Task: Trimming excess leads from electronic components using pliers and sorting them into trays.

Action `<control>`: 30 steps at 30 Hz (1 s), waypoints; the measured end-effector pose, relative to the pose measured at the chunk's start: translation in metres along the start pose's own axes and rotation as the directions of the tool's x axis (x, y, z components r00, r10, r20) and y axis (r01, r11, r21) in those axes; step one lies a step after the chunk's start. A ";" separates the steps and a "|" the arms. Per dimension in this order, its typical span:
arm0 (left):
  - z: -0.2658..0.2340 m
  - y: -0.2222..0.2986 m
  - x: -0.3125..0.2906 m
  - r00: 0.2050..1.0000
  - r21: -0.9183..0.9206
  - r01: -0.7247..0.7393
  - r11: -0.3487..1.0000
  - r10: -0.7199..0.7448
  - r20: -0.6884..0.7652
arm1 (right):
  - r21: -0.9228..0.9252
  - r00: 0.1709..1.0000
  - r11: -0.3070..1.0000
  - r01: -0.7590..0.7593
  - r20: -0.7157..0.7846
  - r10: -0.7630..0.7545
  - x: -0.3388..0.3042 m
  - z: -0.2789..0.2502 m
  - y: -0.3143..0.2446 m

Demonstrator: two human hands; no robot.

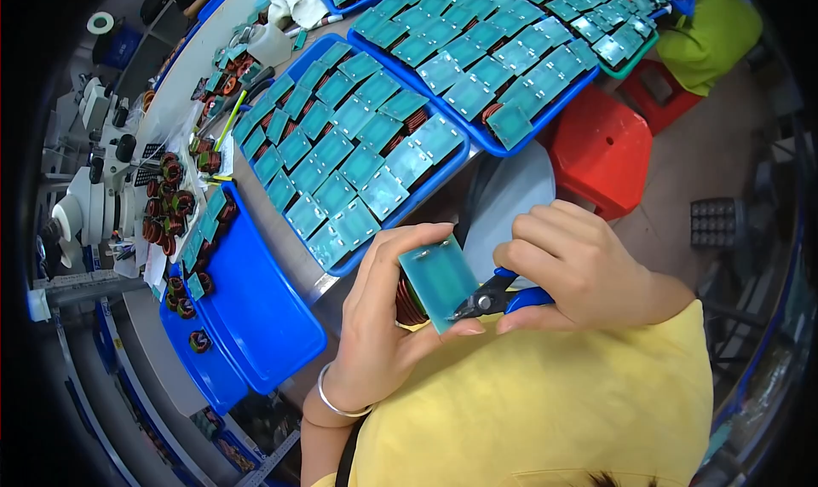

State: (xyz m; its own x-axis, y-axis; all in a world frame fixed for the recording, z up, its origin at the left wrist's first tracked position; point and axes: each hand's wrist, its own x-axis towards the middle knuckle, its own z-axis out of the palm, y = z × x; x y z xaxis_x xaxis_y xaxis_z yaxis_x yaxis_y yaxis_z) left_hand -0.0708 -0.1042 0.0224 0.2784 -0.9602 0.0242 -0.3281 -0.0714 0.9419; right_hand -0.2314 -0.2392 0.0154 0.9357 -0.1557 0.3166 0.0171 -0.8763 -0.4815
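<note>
My left hand is closed round a copper-wound coil with a green square board on it, the board's face turned up toward me. Two small metal pins stand out near its upper edge, and the windings show beneath its left side. In my right hand are small cutting pliers with blue handles, gripped between thumb and fingers. Their dark jaws touch the board near its lower corner. Whether the jaws are closed on a pin is too small to tell.
Blue trays filled with rows of green-board coils cover the table ahead. At the left sits a blue tray with a few coils along its edge; loose coils lie beyond it. Red stools and a person in yellow-green are at the right.
</note>
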 end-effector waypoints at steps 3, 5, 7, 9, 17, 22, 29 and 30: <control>-0.002 0.001 0.000 0.998 0.045 -0.065 0.997 0.065 0.002 | -0.083 0.999 0.996 0.042 0.003 -0.041 0.003 -0.004 -0.002; -0.004 0.003 0.001 0.995 0.081 -0.102 0.991 0.100 0.023 | -0.090 0.999 0.995 0.031 0.033 -0.028 0.007 -0.009 -0.006; -0.004 0.001 0.000 0.994 0.084 -0.111 0.990 0.109 0.022 | -0.100 0.998 0.995 0.020 0.059 -0.014 0.008 -0.009 -0.006; -0.004 0.000 0.001 0.992 0.088 -0.122 0.989 0.121 0.022 | -0.101 0.997 0.993 0.066 0.045 -0.061 0.009 -0.005 -0.003; -0.001 -0.010 0.000 0.998 -0.084 0.012 0.996 -0.008 0.057 | 0.130 0.998 0.991 -0.038 0.048 0.032 0.000 0.009 0.008; -0.004 -0.008 0.000 0.952 -0.580 0.302 0.757 -0.213 0.218 | 0.097 0.992 0.989 -0.111 -0.041 0.116 0.004 -0.001 0.017; -0.006 -0.017 0.004 0.934 -0.751 0.348 0.561 -0.140 0.328 | 0.176 0.982 0.968 -0.178 0.086 0.165 -0.004 -0.010 0.022; -0.007 -0.019 0.003 0.935 -0.750 0.347 0.564 -0.141 0.326 | 0.223 0.973 0.961 -0.164 0.199 0.120 -0.006 -0.012 0.024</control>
State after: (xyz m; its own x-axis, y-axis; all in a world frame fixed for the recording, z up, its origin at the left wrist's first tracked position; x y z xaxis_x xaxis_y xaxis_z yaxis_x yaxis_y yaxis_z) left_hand -0.0576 -0.1043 0.0070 0.0122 -0.9755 -0.2196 0.5884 -0.1706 0.7904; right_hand -0.2408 -0.2643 0.0115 0.9823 -0.1658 0.0877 -0.0584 -0.7148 -0.6969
